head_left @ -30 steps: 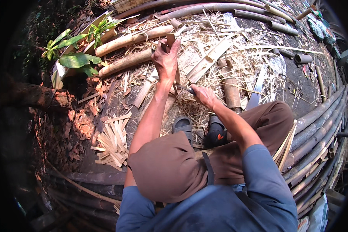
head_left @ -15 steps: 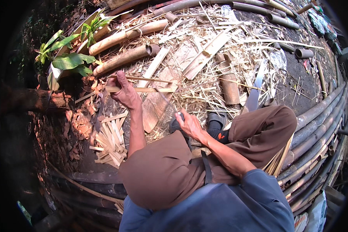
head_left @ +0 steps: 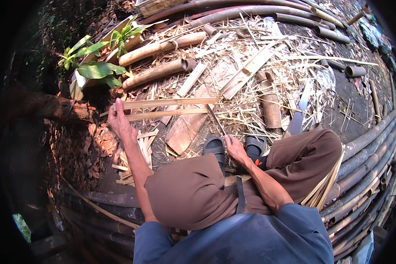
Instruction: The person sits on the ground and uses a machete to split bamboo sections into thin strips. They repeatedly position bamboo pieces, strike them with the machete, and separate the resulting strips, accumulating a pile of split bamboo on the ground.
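Note:
My left hand (head_left: pixel 121 122) is closed around the left ends of two pale bamboo strips, an upper strip (head_left: pixel 167 103) and a lower strip (head_left: pixel 163 115). They stretch to the right with a gap between them. My right hand (head_left: pixel 236 149) grips the dark handle of a knife (head_left: pixel 217 119). Its narrow blade slants up to the left, and its tip is at the strips' right ends; whether it touches both, I cannot tell. Below the strips lies a flat wooden block (head_left: pixel 187 132). A pile of short split bamboo pieces (head_left: pixel 146 143) sits partly behind my left forearm.
A saw (head_left: pixel 300 112) lies on the ground right of a short bamboo tube (head_left: pixel 270 110). Bamboo shavings (head_left: pixel 237 108) cover the middle ground. Thick bamboo poles (head_left: pixel 163 72) lie at far left near a leafy plant (head_left: pixel 94 69). More long poles (head_left: pixel 365 136) line the right side.
My left hand has shifted left with the strips. Their right ends, close together before, now stand apart. The knife blade, blurred earlier, shows plainly at those ends. The whole view has shifted slightly.

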A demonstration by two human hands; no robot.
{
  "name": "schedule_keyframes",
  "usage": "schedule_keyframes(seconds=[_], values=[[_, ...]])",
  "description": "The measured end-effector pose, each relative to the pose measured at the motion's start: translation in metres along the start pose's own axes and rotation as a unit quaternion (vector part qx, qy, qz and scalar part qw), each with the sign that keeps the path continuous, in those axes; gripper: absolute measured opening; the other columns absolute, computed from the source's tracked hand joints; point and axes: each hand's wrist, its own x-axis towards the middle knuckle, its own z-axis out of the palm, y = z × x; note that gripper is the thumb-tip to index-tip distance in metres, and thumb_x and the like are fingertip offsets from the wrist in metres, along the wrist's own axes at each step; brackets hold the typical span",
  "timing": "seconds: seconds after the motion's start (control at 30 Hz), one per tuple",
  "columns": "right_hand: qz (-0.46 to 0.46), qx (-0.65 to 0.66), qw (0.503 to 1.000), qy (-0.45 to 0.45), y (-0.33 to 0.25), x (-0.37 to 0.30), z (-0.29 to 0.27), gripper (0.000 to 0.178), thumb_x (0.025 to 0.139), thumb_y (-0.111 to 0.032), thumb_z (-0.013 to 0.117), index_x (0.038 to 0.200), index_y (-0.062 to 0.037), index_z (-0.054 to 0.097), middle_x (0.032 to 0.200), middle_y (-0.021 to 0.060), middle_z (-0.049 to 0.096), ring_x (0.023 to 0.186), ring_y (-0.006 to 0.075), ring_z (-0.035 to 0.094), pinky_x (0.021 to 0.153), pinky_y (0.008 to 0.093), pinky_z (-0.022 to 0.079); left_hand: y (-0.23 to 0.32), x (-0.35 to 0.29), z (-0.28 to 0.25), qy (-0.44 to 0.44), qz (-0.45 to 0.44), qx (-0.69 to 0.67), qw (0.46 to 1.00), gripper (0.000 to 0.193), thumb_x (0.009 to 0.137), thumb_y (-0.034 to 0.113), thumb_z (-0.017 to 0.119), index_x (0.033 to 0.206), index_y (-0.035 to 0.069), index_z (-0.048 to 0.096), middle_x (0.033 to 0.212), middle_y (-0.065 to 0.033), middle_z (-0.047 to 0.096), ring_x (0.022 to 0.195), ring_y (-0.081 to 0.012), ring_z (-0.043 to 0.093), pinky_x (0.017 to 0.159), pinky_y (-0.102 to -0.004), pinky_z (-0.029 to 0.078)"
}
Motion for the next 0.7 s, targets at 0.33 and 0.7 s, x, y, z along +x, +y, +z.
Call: schedule_keyframes(seconds=[0.33, 0.7], values=[[-0.104, -0.016, 0.990, 0.094, -0.009, -0.017, 0.023, 0.042, 0.098, -0.041, 0.049, 0.101, 0.0005, 0.055, 0.078, 0.0328, 0.059, 0.077, 0.0501, 0.060, 0.068, 0.0526, 0.045, -0.057, -0.016, -0.025, 0.060, 0.023, 0.128, 0.990, 0.021, 0.096, 0.019, 0.064, 0.086, 0.000, 0.063, 0.077, -0.0055, 0.064, 0.064, -0.0124, 0.060, 0.056, -0.0274, 0.055], [-0.316, -0.075, 0.943, 0.068, -0.071, -0.037, 0.033, 0.029, 0.097, -0.034, 0.057, 0.102, -0.0064, 0.049, 0.063, 0.0246, 0.059, 0.064, 0.0475, 0.061, 0.055, 0.0535, 0.047, -0.039, -0.097, 0.033, -0.105, -0.057, 0.170, 0.978, 0.058, 0.105, 0.039, 0.040, 0.109, -0.015, 0.061, 0.094, -0.0233, 0.067, 0.085, -0.0336, 0.071, 0.080, -0.0373, 0.061]])
